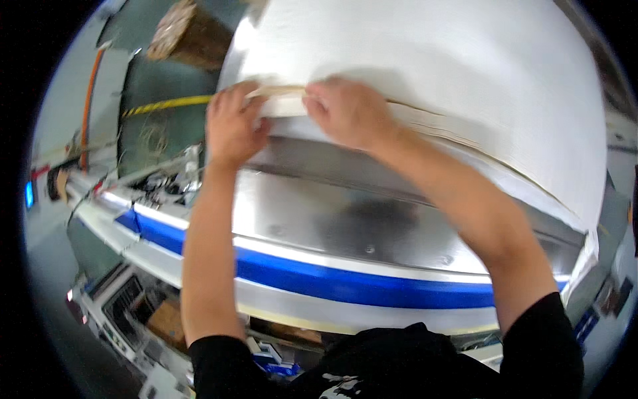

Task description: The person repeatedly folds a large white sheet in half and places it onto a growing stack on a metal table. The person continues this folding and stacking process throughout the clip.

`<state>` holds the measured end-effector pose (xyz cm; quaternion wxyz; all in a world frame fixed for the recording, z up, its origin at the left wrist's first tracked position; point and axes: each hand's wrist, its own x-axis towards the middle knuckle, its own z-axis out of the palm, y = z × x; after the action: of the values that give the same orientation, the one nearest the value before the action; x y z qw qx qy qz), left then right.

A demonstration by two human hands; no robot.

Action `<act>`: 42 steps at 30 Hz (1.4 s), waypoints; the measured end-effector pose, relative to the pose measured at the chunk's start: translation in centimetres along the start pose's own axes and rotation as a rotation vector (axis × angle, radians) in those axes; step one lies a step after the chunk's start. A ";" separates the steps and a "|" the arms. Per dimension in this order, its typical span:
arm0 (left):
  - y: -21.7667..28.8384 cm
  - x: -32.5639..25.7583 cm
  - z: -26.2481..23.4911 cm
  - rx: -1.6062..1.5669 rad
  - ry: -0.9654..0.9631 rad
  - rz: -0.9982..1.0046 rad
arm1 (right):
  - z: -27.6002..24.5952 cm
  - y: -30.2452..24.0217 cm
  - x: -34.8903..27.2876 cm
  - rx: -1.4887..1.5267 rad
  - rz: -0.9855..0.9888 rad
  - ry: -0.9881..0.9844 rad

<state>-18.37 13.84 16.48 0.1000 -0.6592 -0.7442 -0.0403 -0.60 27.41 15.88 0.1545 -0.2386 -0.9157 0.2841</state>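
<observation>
A broad white sheet (465, 53), cloth or paper, covers the far side of the metal work surface (312, 206). Several thin layers show along its near edge, with brownish lines between them. At the sheet's left end my left hand (234, 126) has its fingers curled over the edge. My right hand (349, 113) is closed on the same edge, a short way to the right. Between the two hands runs a pale folded strip (286, 100) of the edge. Both fingertips are blurred and partly hidden.
A blue band (359, 286) runs along the near side of the metal surface. At the left are machine parts with cables (163, 186). A brown wrapped block (189, 36) and yellow-black floor tape (166, 105) lie beyond. An orange pole (90, 110) stands far left.
</observation>
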 end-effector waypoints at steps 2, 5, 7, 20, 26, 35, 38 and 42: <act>-0.5 0.3 0.0 -0.015 -0.166 0.029 | -2.1 2.6 -4.9 -0.268 0.081 0.024; -0.8 1.3 -2.1 0.003 -0.345 0.071 | -8.5 6.1 -11.1 -0.249 0.286 0.041; 0.5 2.0 -3.3 0.110 -0.332 0.095 | -12.0 10.0 -15.1 -0.447 0.425 0.035; -0.9 -1.2 -4.8 0.260 -0.118 -0.192 | -19.6 12.5 -18.9 -0.509 0.400 -0.002; -3.3 -2.1 -3.4 0.194 -0.094 -0.259 | -10.9 2.9 -6.8 -0.197 0.117 -0.006; -1.1 -1.7 -3.0 0.141 -0.093 -0.269 | 1.9 -5.0 7.9 -0.067 -0.154 -0.177; -1.4 -2.4 -3.3 0.162 -0.116 -0.249 | 3.1 -5.0 9.1 -0.166 -0.126 -0.162; -1.5 -0.8 -4.9 0.222 -0.367 -0.124 | 2.8 -5.2 9.1 -0.196 -0.073 -0.160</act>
<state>-19.31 11.92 21.24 0.0321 -0.5934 -0.7889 0.1565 -11.22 27.18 18.05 0.0671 -0.1955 -0.9566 0.2054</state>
